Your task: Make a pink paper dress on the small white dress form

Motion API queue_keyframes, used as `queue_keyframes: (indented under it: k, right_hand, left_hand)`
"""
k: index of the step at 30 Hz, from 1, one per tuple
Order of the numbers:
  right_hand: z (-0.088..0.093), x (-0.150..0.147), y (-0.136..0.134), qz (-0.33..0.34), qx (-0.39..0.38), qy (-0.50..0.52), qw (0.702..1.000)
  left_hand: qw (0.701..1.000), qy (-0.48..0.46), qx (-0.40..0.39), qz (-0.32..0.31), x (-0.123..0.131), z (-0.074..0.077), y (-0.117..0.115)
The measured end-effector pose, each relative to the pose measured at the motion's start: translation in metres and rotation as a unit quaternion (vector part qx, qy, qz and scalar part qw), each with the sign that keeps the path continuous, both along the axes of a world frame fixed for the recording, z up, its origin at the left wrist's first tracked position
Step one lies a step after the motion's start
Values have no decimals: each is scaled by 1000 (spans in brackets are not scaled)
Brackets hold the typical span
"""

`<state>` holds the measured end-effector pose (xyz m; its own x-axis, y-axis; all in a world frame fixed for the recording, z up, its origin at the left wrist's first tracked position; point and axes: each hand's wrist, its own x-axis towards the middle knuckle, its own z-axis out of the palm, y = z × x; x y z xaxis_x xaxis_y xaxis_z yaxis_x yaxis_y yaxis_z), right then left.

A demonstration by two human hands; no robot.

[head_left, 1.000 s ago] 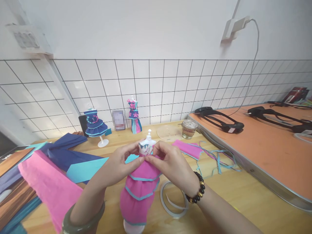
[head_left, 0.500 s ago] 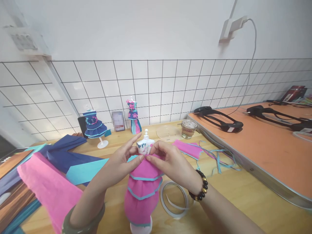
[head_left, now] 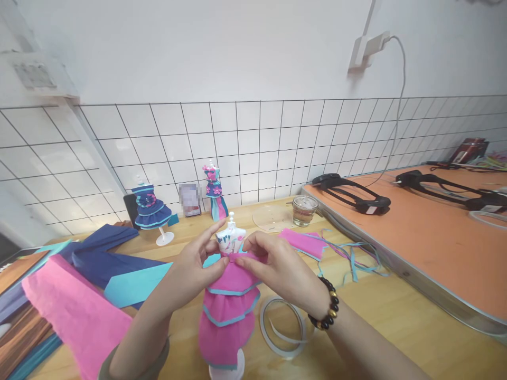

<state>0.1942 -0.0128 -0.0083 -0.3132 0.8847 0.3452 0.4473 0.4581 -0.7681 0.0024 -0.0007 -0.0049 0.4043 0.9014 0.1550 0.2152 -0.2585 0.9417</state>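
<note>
A small white dress-form mannequin [head_left: 231, 237] stands on the wooden table, wearing a pink tiered skirt [head_left: 227, 316] with teal trim. My left hand [head_left: 196, 266] pinches the pink fabric at the waist from the left, index finger stretched up beside the bust. My right hand [head_left: 277, 266], with a dark bead bracelet on its wrist, pinches the same waist edge from the right. Both thumbs meet at the top of the skirt.
Pink fabric [head_left: 75, 311], navy and teal sheets [head_left: 119, 264] lie at left. Two dressed mini mannequins [head_left: 150, 208] [head_left: 215, 191] stand by the tiled wall. A tape ring [head_left: 282, 327], pink scraps [head_left: 304, 241], a glass jar [head_left: 303, 210], and an orange board [head_left: 428, 237] with black headsets lie at right.
The view has shifted slightly, so the mannequin sits a little higher and further left. My fingers have kept pressing the skirt's waist; the left index finger has stretched out.
</note>
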Motion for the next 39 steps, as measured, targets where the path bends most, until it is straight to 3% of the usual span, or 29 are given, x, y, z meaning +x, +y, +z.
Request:
queue_keyframes:
  k: [7,15,23,31,39]
  right_hand:
    - [9,1,-7,23,-2,-64,998]
    - [10,-5,-17,42,53,-95,993]
    - [8,-4,-12,26,77,-90,993]
    - [15,-1,-12,83,62,-57,993]
    - [9,-2,-9,48,36,-21,998]
  left_hand:
    - [1000,-18,-1,12,2,6,-2]
    - [1000,-17,9,19,-2,3,-1]
    - [999,-21,7,27,-2,1,0]
    - [1000,-2,21,23,-3,1,-1]
    - [999,-4,40,15,-4,-5,2]
